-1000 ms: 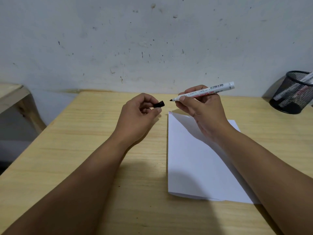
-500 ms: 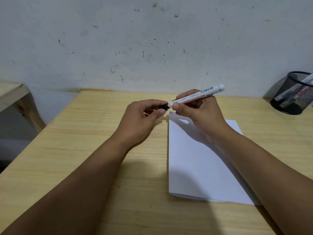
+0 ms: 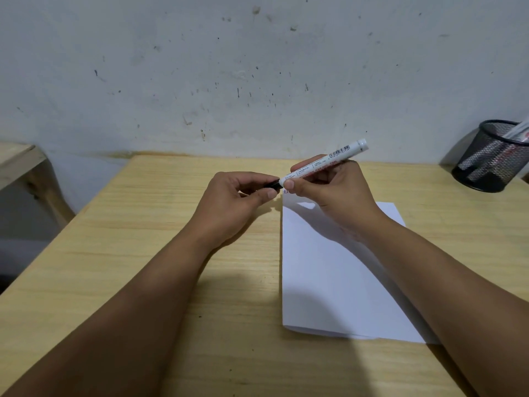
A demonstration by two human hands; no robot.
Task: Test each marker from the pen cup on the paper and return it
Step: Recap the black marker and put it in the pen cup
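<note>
Over the far left corner of the paper (image 3: 329,267), both hands are meeting above the light wooden table (image 3: 143,253). Right hand (image 3: 332,193) is gripping a white marker (image 3: 323,164) by its barrel, thumb and forefinger pinching near the front end, other fingers curling under; the barrel is tilting up and to the right, its barcoded rear end sticking out past the knuckles. Left hand (image 3: 232,202) is pinching a black cap (image 3: 273,184) between thumb and forefinger, remaining fingers folded into the palm. Cap is sitting right at the marker's nose, touching the white barrel; whether it is fully seated cannot be told. Small dark marks (image 3: 286,191) are showing at the paper's top left corner, just below the right thumb. Paper is lying flat, right of centre, its right side partly hidden under the right forearm. Black mesh pen cup (image 3: 492,159) is standing at the far right table edge near the wall (image 3: 257,67), well apart from the hands, with more markers (image 3: 515,131) leaning inside it. Part of a second wooden surface (image 3: 17,161) is showing at far left.
</note>
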